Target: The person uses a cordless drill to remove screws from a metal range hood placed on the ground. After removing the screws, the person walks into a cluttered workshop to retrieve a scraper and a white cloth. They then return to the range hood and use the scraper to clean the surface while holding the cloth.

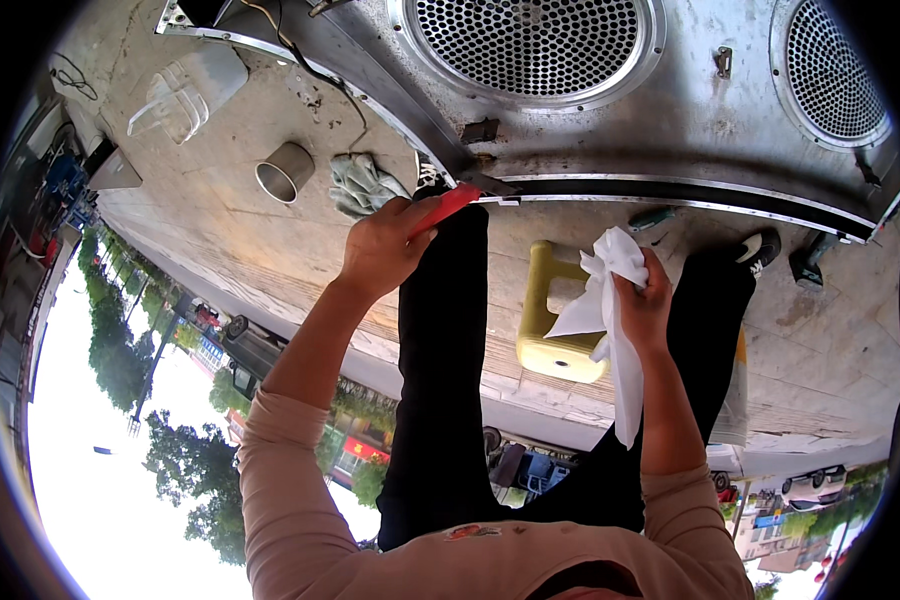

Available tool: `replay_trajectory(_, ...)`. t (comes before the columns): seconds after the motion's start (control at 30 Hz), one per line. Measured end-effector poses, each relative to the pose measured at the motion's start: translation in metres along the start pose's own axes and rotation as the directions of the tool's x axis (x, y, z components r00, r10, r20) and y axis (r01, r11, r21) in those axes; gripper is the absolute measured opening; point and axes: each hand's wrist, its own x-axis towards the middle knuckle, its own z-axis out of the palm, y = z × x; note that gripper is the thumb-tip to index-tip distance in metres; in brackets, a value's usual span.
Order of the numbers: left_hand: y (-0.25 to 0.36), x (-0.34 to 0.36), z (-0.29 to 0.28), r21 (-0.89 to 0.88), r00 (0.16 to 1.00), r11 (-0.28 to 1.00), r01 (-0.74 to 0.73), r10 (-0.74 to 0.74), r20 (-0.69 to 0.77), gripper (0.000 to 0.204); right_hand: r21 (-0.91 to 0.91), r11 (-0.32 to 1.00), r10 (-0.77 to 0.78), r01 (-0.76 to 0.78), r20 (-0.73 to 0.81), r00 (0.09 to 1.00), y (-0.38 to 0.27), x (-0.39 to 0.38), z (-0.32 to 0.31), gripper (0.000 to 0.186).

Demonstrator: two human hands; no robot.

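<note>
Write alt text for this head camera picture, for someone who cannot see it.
Seen from above, a person's left hand presses a red-handled tool against the edge of a metal panel with round perforated grilles, while the right hand holds a white cloth. Between the legs stands a yellow stool; a metal cup and grey gloves lie on the paving.

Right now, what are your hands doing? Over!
Left hand shut on red-handled tool, tip at metal panel edge. Right hand shut on white cloth. Yellow stool below, between legs; nothing blocking.
</note>
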Motion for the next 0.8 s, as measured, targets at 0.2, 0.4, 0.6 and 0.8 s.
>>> replay_trajectory(0.2,0.004,-0.011,-0.014,-0.045,1.000,0.999,0.020,-0.019,0.007,0.036,-0.016,1.000,-0.020,0.020,0.005,1.000,-0.003,0.000,-0.001,0.034)
replay_trajectory(0.4,0.018,-0.013,-0.047,0.027,0.998,0.998,0.054,-0.053,-0.021,0.050,-0.010,0.999,-0.034,0.034,0.004,0.999,-0.003,-0.002,-0.003,0.035)
replay_trajectory(0.6,0.018,0.030,-0.030,0.148,0.984,0.974,-0.174,0.168,0.054,0.045,0.009,0.999,-0.033,0.033,0.018,0.999,-0.002,-0.002,-0.004,0.034)
replay_trajectory(0.8,0.001,0.072,-0.018,0.308,0.923,0.901,-0.305,0.201,0.327,0.050,0.019,0.999,-0.045,0.044,0.029,0.999,0.002,-0.004,-0.003,0.032)
